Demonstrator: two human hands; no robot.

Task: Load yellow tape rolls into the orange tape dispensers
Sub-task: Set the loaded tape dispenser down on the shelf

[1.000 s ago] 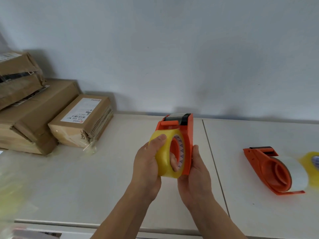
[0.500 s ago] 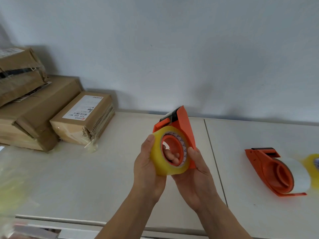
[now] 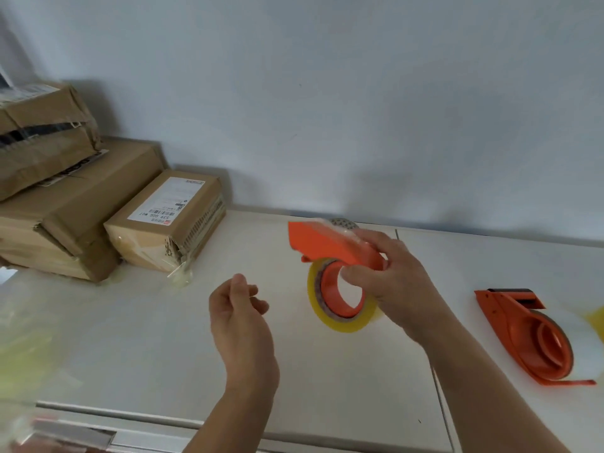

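Two hands are in view, and only the right hand (image 3: pixel 389 276) has anything in it: it grips the orange dispenser (image 3: pixel 330 245) in the air above the tabletop (image 3: pixel 147 338), with the yellow tape roll (image 3: pixel 340 322) seated on its hub just below the fingers. The dispenser's long axis runs from that hand up and leftward, nose pointing away from the palm. The left hand (image 3: pixel 240 318) hangs empty and half-curled, apart to the left of the roll. A second dispenser (image 3: pixel 529 335) lies on the tabletop to the right of the right hand, nearer that hand, likely already loaded.
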